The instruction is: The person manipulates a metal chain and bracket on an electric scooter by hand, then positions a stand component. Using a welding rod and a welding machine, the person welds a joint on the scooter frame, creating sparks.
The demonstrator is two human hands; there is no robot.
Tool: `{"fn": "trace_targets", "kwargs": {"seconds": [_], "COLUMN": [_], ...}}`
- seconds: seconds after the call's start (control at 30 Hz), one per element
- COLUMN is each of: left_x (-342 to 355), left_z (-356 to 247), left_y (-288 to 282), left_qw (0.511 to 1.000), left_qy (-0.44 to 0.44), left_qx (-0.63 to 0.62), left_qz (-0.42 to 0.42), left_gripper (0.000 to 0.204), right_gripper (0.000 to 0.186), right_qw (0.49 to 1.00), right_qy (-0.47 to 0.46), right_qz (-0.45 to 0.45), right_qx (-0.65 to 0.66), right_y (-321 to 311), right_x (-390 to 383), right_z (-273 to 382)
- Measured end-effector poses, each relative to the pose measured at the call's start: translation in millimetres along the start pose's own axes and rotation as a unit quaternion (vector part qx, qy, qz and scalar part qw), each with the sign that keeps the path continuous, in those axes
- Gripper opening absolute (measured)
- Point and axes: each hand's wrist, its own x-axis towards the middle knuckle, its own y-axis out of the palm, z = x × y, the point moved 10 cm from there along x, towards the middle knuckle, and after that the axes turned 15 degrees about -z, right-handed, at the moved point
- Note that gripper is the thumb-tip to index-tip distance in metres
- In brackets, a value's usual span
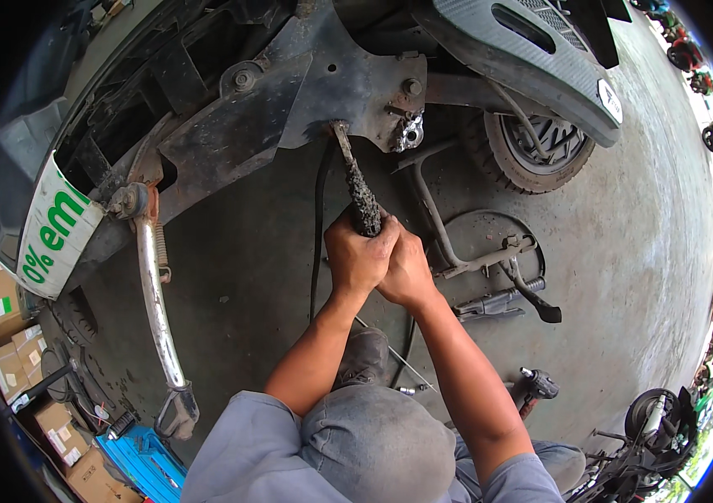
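Both fists are wrapped round the lower end of a bar with a rough, lumpy black coating (361,197), held together near the middle of the view. My left hand (355,258) and my right hand (409,270) press against each other, fingers closed. The bar slants up and away to a bare, rusty metal tip, which meets the lower edge of a dark metal frame plate (323,96) of a vehicle. I cannot tell whether the tip sits in a hole. Right of it, the plate carries a bolt (411,86) and a shiny, rough metal lug (409,134).
A silver side stand (154,293) hangs at left. At right are a wheel (532,155), a metal stand (432,210) and a dark footrest panel (516,63). A power tool (535,386) lies near my leg. Cardboard boxes (17,369) stand far left.
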Motion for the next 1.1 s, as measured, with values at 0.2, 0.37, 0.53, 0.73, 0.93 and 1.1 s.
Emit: {"fn": "trace_targets", "kwargs": {"seconds": [0.2, 0.37, 0.53, 0.73, 0.93, 1.1], "left_x": [-18, -74, -149, -174, -180, -210], "left_z": [-7, 71, 145, 157, 111, 117], "left_y": [20, 14, 21, 45, 82, 105], "left_qw": [0.982, 0.986, 0.965, 0.935, 0.858, 0.767], "left_qy": [0.064, -0.073, -0.152, -0.141, 0.15, 0.205], "left_qx": [-0.17, -0.146, -0.006, 0.051, 0.21, 0.277], "left_qz": [0.058, 0.046, 0.215, 0.322, 0.444, 0.541], "left_gripper": [0.074, 0.071, 0.027, 0.013, 0.035, 0.034], "right_gripper": [0.094, 0.055, 0.038, 0.056, 0.062, 0.051], "right_qw": [0.989, 0.845, 0.604, 0.558, 0.531, 0.597], "right_qy": [0.028, 0.383, 0.607, 0.517, 0.659, 0.599], "right_qz": [-0.111, 0.293, 0.26, -0.166, -0.285, -0.228], "right_qx": [-0.092, -0.231, -0.446, -0.628, -0.449, -0.482], "right_y": [-71, -103, -241, -378, -412, -422], "right_x": [-40, -228, -423, -470, -526, -493], "right_z": [-7, -124, -192, -193, -274, -282]}}
